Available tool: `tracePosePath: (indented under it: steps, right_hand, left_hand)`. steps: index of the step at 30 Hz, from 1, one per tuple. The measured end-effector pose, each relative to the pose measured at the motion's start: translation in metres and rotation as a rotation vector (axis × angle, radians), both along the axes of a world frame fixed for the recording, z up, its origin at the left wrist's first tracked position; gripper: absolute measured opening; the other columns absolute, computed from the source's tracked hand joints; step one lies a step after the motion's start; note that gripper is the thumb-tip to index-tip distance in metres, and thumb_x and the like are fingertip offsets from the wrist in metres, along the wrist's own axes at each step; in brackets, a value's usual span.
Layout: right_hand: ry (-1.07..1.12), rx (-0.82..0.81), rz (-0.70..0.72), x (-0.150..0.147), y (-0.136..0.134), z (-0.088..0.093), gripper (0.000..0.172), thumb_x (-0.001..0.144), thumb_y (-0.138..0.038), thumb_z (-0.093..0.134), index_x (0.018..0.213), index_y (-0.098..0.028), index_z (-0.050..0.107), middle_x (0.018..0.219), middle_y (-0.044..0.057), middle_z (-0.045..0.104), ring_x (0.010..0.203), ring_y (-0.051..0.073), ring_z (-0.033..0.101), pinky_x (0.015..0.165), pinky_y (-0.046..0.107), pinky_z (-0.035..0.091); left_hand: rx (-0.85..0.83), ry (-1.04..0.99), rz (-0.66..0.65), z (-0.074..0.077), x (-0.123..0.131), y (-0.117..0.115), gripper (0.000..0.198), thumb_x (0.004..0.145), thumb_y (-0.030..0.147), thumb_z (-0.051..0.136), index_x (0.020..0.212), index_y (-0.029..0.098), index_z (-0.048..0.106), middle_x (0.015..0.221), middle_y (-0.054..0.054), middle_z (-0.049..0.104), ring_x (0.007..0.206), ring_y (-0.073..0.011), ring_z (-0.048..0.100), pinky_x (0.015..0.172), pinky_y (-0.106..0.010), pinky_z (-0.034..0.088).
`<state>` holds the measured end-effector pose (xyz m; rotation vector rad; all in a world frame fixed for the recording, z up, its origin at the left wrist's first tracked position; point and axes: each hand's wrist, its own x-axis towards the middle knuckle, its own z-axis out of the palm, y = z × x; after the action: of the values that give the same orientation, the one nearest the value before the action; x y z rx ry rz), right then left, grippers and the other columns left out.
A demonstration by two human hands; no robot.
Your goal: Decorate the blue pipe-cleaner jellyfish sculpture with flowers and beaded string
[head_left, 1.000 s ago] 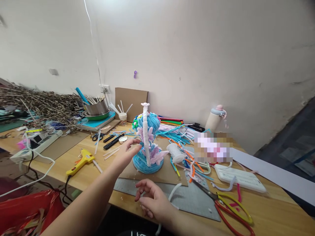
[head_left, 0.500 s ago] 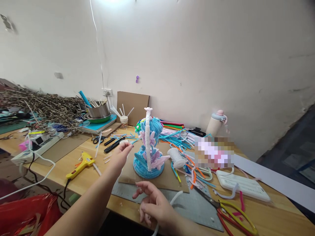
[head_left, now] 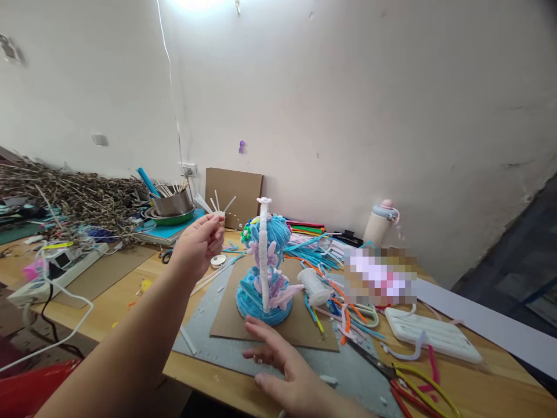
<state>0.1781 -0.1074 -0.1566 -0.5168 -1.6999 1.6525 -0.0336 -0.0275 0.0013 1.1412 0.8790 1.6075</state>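
Note:
A blue, pink and white fuzzy craft piece (head_left: 264,290) stands upright on a sheet of brown cardboard (head_left: 226,325), with a white wrapped post topped by a small pink flower. My left hand (head_left: 202,241) is raised to the left of it, fingertips pinched on a thin strand with tiny clear beads that reaches right toward the post's top. My right hand (head_left: 282,368) is open in front of the craft's base, fingers spread and nothing held. A spool of clear thread (head_left: 315,287) lies right of the craft.
Scissors with red and yellow handles (head_left: 418,383) lie front right, near a white case (head_left: 435,337). Behind are blue fuzzy stems (head_left: 313,252) and a bottle (head_left: 379,223). A power strip (head_left: 65,276) is at the left. A grey mat (head_left: 195,319) lies under the cardboard.
My left hand has risen and moved slightly left, and the beaded strand now shows against the standing cardboard. My right hand has spread its fingers lower by the base. The view has shifted slightly.

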Motion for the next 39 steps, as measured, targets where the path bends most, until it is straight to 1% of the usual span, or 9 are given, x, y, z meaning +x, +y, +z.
tracePosePath:
  steps: [4, 7, 9, 11, 14, 18, 25, 31, 39]
  right_hand:
    - [-0.343, 0.435, -0.315, 0.018, 0.001, 0.030, 0.046, 0.085, -0.025, 0.056, 0.130, -0.035, 0.056, 0.139, 0.003, 0.051, 0.126, 0.029, 0.049, 0.105, 0.050, 0.037]
    - [-0.360, 0.597, -0.524, 0.025, 0.020, 0.058, 0.029, 0.089, -0.029, 0.051, 0.112, -0.035, 0.068, 0.103, 0.005, 0.071, 0.093, 0.027, 0.066, 0.082, 0.045, 0.052]
    - [-0.301, 0.662, -0.693, 0.024, 0.045, 0.078, 0.027, 0.090, -0.027, 0.049, 0.108, -0.028, 0.069, 0.096, 0.006, 0.071, 0.081, 0.022, 0.065, 0.072, 0.038, 0.052]
    - [-0.235, 0.761, -0.835, 0.019, 0.075, 0.098, 0.024, 0.089, -0.024, 0.049, 0.104, -0.024, 0.068, 0.100, 0.007, 0.067, 0.089, 0.021, 0.061, 0.079, 0.036, 0.049]
    - [-0.274, 0.935, -0.870, 0.007, 0.116, 0.120, 0.020, 0.085, -0.021, 0.055, 0.094, -0.023, 0.072, 0.104, 0.007, 0.063, 0.102, 0.023, 0.054, 0.092, 0.039, 0.042]
    - [-0.386, 0.905, -0.850, -0.008, 0.145, 0.133, 0.017, 0.081, -0.025, 0.063, 0.091, -0.028, 0.075, 0.107, 0.005, 0.061, 0.103, 0.023, 0.051, 0.093, 0.041, 0.039]
    - [-0.414, 0.785, -0.866, -0.020, 0.151, 0.136, 0.018, 0.078, -0.030, 0.067, 0.094, -0.034, 0.075, 0.134, 0.001, 0.053, 0.125, 0.027, 0.042, 0.103, 0.049, 0.030]
    - [-0.415, 0.721, -0.858, -0.024, 0.153, 0.136, 0.028, 0.080, -0.031, 0.066, 0.107, -0.031, 0.072, 0.129, 0.003, 0.057, 0.120, 0.027, 0.046, 0.101, 0.045, 0.035]
    - [-0.336, 0.655, -0.820, -0.028, 0.166, 0.141, 0.016, 0.075, -0.029, 0.068, 0.089, -0.025, 0.076, 0.112, 0.005, 0.061, 0.108, 0.023, 0.052, 0.098, 0.039, 0.038]
  left_hand:
    - [0.014, 0.250, 0.054, 0.024, -0.003, 0.011, 0.018, 0.072, 0.031, 0.069, 0.078, 0.015, 0.061, 0.049, 0.005, 0.044, 0.035, -0.0021, 0.027, 0.034, -0.014, 0.016]
    - [0.096, 0.440, 0.124, 0.039, -0.003, 0.012, 0.017, 0.071, 0.030, 0.070, 0.075, 0.014, 0.065, 0.050, 0.003, 0.047, 0.042, -0.0045, 0.037, 0.037, -0.014, 0.025]
    - [0.157, 0.505, 0.145, 0.046, -0.003, 0.010, 0.015, 0.070, 0.029, 0.070, 0.074, 0.014, 0.067, 0.050, 0.002, 0.048, 0.044, -0.0058, 0.040, 0.039, -0.015, 0.028]
    - [0.199, 0.509, 0.129, 0.051, -0.002, 0.007, 0.015, 0.071, 0.028, 0.069, 0.076, 0.015, 0.069, 0.051, 0.001, 0.049, 0.043, -0.0056, 0.038, 0.039, -0.015, 0.026]
    - [0.212, 0.501, 0.087, 0.054, 0.001, 0.008, 0.014, 0.072, 0.028, 0.067, 0.078, 0.015, 0.069, 0.052, 0.002, 0.049, 0.040, -0.0043, 0.034, 0.037, -0.016, 0.023]
    - [0.154, 0.523, 0.103, 0.051, 0.007, 0.020, 0.016, 0.071, 0.030, 0.068, 0.076, 0.016, 0.066, 0.052, 0.002, 0.050, 0.040, -0.0045, 0.035, 0.038, -0.016, 0.024]
    - [0.041, 0.634, 0.136, 0.032, 0.011, 0.047, 0.021, 0.068, 0.036, 0.069, 0.069, 0.017, 0.063, 0.051, 0.003, 0.053, 0.041, -0.0069, 0.039, 0.040, -0.019, 0.027]
    - [0.053, 0.766, 0.040, 0.027, 0.012, 0.059, 0.018, 0.066, 0.033, 0.070, 0.067, 0.015, 0.070, 0.059, -0.002, 0.062, 0.054, -0.0114, 0.051, 0.050, -0.022, 0.036]
    - [0.021, 0.704, -0.133, 0.035, 0.019, 0.062, 0.012, 0.064, 0.026, 0.073, 0.068, 0.016, 0.069, 0.053, 0.001, 0.057, 0.045, -0.0080, 0.043, 0.043, -0.020, 0.029]
